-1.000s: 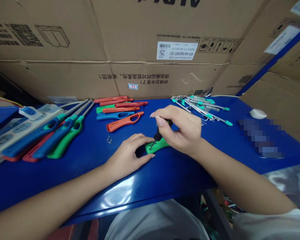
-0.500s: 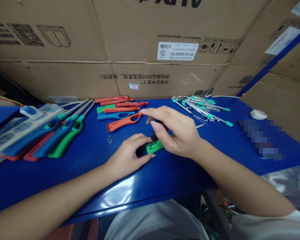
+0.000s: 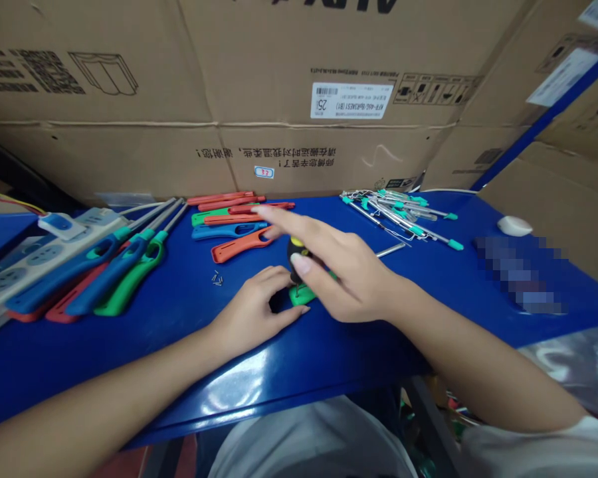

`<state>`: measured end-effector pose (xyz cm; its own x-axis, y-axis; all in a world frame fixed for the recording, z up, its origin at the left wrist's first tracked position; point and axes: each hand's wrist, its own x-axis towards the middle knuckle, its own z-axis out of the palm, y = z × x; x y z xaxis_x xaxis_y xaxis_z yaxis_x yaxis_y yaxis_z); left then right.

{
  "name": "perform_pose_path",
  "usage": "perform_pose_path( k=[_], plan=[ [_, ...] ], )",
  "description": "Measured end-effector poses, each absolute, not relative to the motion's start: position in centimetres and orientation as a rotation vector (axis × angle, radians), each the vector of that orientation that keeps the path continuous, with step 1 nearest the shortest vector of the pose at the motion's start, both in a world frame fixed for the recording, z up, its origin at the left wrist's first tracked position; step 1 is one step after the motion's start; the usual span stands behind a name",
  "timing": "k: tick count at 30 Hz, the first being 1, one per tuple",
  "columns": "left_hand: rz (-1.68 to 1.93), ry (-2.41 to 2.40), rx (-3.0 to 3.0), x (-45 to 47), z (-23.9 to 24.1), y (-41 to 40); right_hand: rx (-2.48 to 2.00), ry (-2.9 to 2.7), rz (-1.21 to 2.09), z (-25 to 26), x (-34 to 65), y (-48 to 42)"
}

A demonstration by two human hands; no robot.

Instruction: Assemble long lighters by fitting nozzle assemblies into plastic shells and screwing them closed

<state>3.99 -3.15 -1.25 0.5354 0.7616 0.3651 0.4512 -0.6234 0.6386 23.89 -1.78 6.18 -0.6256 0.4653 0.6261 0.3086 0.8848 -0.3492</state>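
Between thumb and fingers, my right hand (image 3: 346,265) grips a short black-and-yellow screwdriver (image 3: 296,255), its tip down on a green lighter (image 3: 303,295). My left hand (image 3: 262,302) is closed around the handle end of that lighter, steadying it on the blue table. Most of the lighter lies hidden under my right hand; its metal tube (image 3: 391,250) sticks out on the far side. Small loose screws (image 3: 217,278) lie left of my left hand. Behind them rest several orange, green and blue handle shells, the nearest an orange shell (image 3: 239,245).
At left, blue, red and green lighters (image 3: 129,279) lean on a white power strip (image 3: 17,265). Several metal tubes with teal ends (image 3: 393,212) lie at the back right, near a white rounded object (image 3: 515,226). A cardboard wall (image 3: 154,159) stands behind the table.
My right hand has shifted slightly left, and the screwdriver stands more upright, its yellow top now visible. My left hand keeps its hold on the green lighter.
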Motion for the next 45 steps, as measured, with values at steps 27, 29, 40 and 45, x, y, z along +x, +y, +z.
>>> perform_pose_path(
  k=[27,29,40,45],
  plan=[
    [0.658,1.002,2.39,3.3,0.8,-3.3,-0.812,-1.773,0.155,4.5,25.4,2.2],
    [0.581,1.009,2.425,3.0,1.1,-3.4,-0.901,-1.771,0.064,4.5,26.6,3.4],
    [0.375,1.061,2.459,4.1,1.8,-3.0,-1.689,-2.071,-0.327,6.3,29.6,4.7],
    [0.256,1.194,2.56,2.0,3.4,-2.5,-1.807,-2.12,-0.266,6.8,30.2,5.0]
  ],
)
